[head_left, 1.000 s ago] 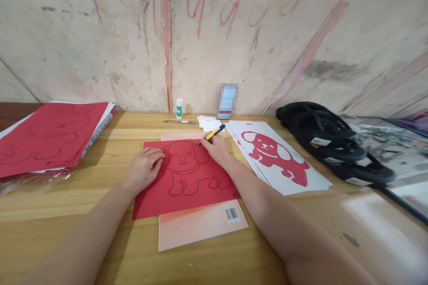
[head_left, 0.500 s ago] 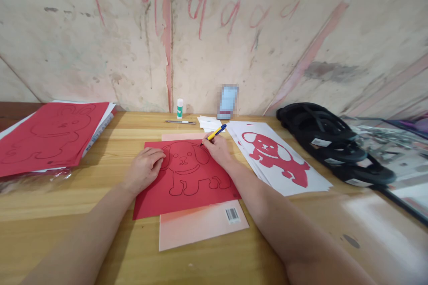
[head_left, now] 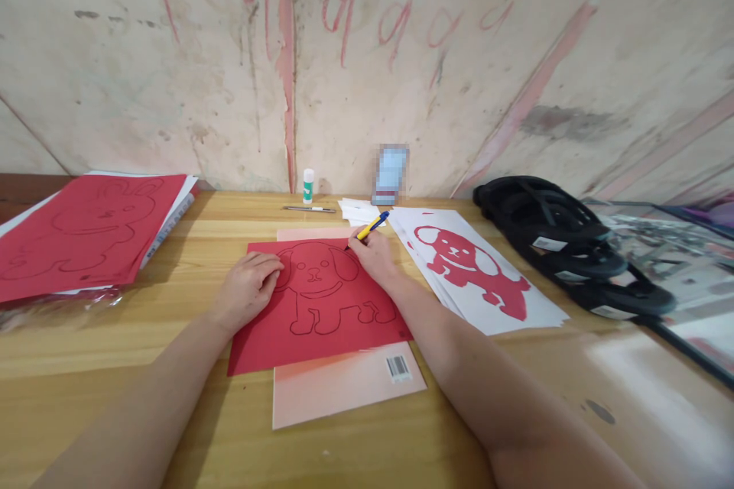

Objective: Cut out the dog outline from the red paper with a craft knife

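Gripping one pen [head_left: 371,227], right hand [head_left: 372,254] marks one red sheet [head_left: 321,306].

Over the last second the right hand [head_left: 374,255] crept a little rightward along the top of the dog outline on the red sheet [head_left: 319,306], carrying the pen [head_left: 370,228] so that its tip sat slightly farther right and its blue end slightly higher.

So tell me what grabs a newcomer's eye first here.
The red paper sheet with a black dog outline at the wooden table's centre, pinned by the left hand while the right hand holds a yellow-and-blue pen to it. To its right lies a white sheet bearing a red dog cutout.
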`<state>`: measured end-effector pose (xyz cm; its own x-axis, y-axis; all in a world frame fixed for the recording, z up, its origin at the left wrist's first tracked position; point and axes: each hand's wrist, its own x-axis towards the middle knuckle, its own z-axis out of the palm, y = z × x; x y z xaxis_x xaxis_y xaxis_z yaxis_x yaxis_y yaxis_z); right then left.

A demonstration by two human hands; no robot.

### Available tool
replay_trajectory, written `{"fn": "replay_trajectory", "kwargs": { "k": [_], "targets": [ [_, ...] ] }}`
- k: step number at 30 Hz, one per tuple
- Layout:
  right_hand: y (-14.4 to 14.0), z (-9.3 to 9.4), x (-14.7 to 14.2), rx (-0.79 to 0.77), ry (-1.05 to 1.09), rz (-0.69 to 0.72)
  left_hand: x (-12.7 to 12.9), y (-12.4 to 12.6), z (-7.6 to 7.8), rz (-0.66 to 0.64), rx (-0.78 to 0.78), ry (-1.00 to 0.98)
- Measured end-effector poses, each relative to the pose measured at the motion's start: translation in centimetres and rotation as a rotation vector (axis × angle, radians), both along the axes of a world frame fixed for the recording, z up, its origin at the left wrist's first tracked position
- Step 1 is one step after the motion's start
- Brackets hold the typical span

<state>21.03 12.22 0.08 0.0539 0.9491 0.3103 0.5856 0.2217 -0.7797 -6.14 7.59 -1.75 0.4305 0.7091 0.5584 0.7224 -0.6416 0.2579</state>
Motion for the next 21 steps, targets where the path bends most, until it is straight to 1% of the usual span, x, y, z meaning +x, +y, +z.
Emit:
{"fn": "replay_trajectory", "kwargs": {
  "k": [4, 9, 21],
  "targets": [
    [-0.01, 0.00, -0.01, -0.007, 0.001, 0.002, 0.01, 0.00, 0.05, -0.012, -0.002, -0.009],
    [-0.04, 0.12, -0.09, -0.036, -0.010, -0.027, 0.04, 0.00, 0.01, -0.005, -0.002, -0.004],
    [0.15, -0.27, 0.04, -0.005, 0.011, -0.033, -0.06, 0.12, -0.04, -0.007, 0.017, 0.006]
  ]
}}
